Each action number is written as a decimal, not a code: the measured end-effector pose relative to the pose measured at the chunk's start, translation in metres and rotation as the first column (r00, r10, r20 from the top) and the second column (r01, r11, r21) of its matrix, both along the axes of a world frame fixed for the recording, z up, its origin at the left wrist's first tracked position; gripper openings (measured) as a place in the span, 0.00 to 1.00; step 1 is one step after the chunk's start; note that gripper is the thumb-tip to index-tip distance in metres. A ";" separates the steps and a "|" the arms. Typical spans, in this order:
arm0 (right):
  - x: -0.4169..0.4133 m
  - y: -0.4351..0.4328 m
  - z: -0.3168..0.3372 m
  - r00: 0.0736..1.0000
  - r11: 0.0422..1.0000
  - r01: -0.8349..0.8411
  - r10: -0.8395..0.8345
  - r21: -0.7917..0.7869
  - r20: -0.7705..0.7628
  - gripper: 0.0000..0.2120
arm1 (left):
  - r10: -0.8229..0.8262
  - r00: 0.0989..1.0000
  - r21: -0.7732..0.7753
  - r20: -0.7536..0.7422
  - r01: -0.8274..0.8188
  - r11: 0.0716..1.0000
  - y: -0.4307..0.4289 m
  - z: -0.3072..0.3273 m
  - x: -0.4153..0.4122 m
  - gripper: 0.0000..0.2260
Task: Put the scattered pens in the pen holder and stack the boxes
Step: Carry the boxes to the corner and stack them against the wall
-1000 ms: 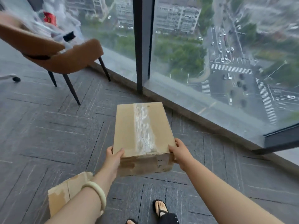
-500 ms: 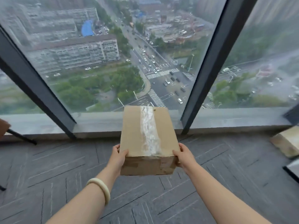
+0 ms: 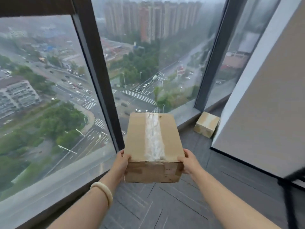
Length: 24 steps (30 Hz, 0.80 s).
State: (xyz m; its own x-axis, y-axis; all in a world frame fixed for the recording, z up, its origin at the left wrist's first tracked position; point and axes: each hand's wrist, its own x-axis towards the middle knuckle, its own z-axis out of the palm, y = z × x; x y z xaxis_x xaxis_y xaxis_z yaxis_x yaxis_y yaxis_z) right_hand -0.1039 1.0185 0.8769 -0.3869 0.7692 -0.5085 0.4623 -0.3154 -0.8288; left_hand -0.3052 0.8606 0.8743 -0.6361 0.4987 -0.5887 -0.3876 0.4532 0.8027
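Grey floor (image 3: 165, 209) clear ahead | hands (left (image 3: 121, 164), right (image 3: 189, 164)) clamped on taped box (image 3: 153, 146) | small box (image 3: 206, 124) in corner

Your cardboard box (image 3: 153, 146) hides its own underside and far end, and your fingers curl out of sight beneath it. Right of that box, the smaller box (image 3: 206, 124) in the corner shows no readable markings, and a dark, blurred object (image 3: 292, 182) is cut off by the frame's edge.
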 end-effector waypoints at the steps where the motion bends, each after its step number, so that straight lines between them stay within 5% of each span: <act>1: 0.006 0.017 0.001 0.999 0.999 0.047 -0.047 -0.004 -0.003 0.17 | -0.053 0.998 -0.019 -0.019 0.052 0.998 0.026 0.004 0.001 0.19; 6: 0.024 0.102 0.004 0.974 0.974 0.228 -0.228 -0.007 -0.008 0.19 | -0.276 0.958 -0.030 -0.082 0.275 0.961 0.152 0.015 0.001 0.13; 13: 0.005 0.223 0.003 0.870 0.872 0.490 -0.490 -0.015 -0.059 0.21 | -0.477 0.874 0.019 -0.095 0.480 0.877 0.327 0.021 -0.037 0.18; 24: -0.006 0.371 0.006 0.767 0.770 0.638 -0.638 -0.021 -0.076 0.25 | -0.636 0.770 0.036 -0.050 0.637 0.770 0.519 0.023 -0.059 0.13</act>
State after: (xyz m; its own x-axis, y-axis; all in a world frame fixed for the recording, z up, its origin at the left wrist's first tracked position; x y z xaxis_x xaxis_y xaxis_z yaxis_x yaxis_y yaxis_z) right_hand -0.1099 1.3897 0.8830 0.1578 0.8553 -0.4935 0.0939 -0.5105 -0.8547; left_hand -0.3644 1.3800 0.8972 -0.1813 0.8234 -0.5377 0.0026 0.5472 0.8370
